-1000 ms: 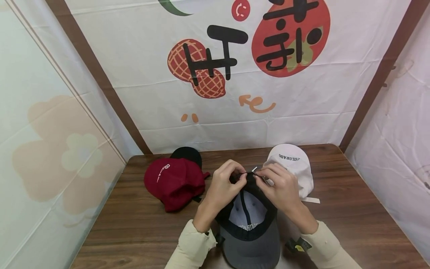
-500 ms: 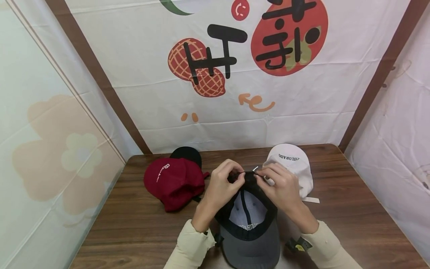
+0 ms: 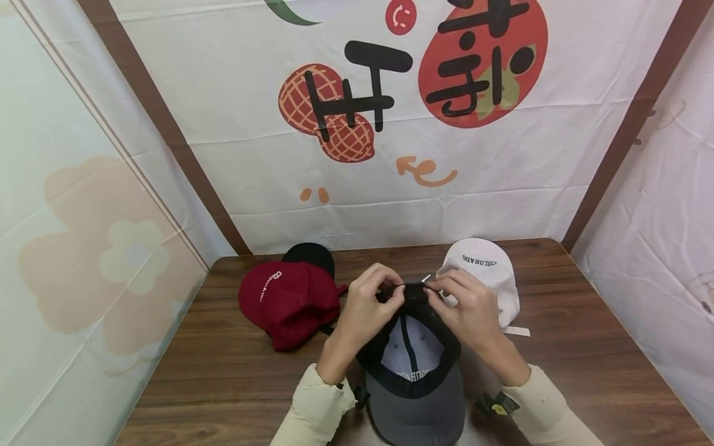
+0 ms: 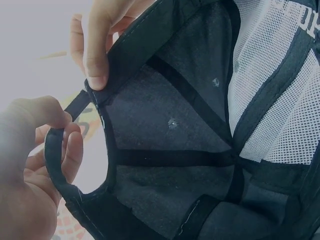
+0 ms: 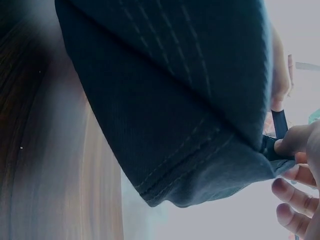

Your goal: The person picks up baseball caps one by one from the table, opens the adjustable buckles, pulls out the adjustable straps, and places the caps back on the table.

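A dark grey baseball cap (image 3: 415, 412) has its hollow underside facing up and its brim toward me. My left hand (image 3: 368, 310) pinches the black back strap (image 4: 54, 157), which forms a loop at the cap's rear opening. With thumb and fingers, my right hand (image 3: 465, 310) grips the corner of the cap's rear band (image 5: 270, 148), where the strap meets it. Between the hands, a small shiny sliver (image 3: 426, 279) stands out beside the right fingertips; its kind is too small to tell. The fingers hide part of the strap.
On the wooden table (image 3: 223, 384), a red cap (image 3: 295, 303) lies at the left with a black brim (image 3: 312, 257) behind it. A white cap (image 3: 482, 260) with a loose strap end (image 3: 517, 332) lies beyond my right hand. A printed cloth (image 3: 251, 173) hangs behind.
My fingertips have moved slightly apart, left hand to the left and right hand to the right, so more of the strap shows between them. The caps on the table stay put.
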`<state>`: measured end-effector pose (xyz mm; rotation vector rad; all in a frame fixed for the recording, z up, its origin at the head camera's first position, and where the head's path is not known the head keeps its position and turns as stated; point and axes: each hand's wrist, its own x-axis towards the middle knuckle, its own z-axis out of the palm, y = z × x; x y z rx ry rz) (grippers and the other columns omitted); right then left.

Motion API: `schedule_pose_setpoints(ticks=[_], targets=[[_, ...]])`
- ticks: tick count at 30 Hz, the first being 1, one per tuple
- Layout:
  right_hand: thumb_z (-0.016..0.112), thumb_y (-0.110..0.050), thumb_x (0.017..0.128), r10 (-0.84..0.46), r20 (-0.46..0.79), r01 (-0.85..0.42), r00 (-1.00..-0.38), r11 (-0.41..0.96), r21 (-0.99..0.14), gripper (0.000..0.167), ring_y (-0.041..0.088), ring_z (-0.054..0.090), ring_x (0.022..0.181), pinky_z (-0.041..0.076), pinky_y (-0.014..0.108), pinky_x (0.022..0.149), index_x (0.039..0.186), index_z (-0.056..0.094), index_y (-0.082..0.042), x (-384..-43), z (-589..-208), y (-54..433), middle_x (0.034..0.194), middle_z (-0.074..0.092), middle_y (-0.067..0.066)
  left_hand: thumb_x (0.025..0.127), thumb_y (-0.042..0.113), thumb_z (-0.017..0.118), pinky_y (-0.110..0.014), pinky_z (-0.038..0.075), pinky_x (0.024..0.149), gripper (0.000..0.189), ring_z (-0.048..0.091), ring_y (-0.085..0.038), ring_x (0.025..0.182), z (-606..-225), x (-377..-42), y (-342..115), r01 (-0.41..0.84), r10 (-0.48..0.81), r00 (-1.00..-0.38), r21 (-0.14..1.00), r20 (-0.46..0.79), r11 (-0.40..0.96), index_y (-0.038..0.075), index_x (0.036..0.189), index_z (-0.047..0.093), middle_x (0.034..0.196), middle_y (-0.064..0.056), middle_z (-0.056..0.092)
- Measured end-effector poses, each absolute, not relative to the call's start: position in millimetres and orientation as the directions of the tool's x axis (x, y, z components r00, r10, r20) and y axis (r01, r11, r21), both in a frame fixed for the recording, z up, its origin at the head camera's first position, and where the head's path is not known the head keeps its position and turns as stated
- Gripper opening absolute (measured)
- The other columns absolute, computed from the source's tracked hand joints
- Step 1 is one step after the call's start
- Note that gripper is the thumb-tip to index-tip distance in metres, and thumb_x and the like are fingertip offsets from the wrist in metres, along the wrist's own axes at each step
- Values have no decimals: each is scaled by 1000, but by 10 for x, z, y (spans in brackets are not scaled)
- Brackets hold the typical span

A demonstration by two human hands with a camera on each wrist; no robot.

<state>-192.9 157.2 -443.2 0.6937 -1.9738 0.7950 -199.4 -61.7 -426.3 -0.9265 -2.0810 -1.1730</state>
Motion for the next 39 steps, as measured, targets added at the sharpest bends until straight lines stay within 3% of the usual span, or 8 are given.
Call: schedule_pose_setpoints(ticks=[13,39], targets=[[83,-8,84,-162,870,-717,-466,646,-264,6,16,69,76,49,29,58,88,81,-11,-1906,-4441,1562,87,77,-1,90,-7,75,-26,59,69,17,65,-14,77,-4281,-1985,-647,787,287,-600,489,747,376,8,96,69,94,-6,67],[84,-5,84,-96,872,-685,-479,663,-303,8,14,62,66,43,24,59,84,79,-12,-1886,-4491,1602,83,76,-2,93,-2,75,-27,57,67,13,65,-16,80,-4310,-1936,-756,774,259,-617,515,743,368,9,99,70,97,-6,69]])
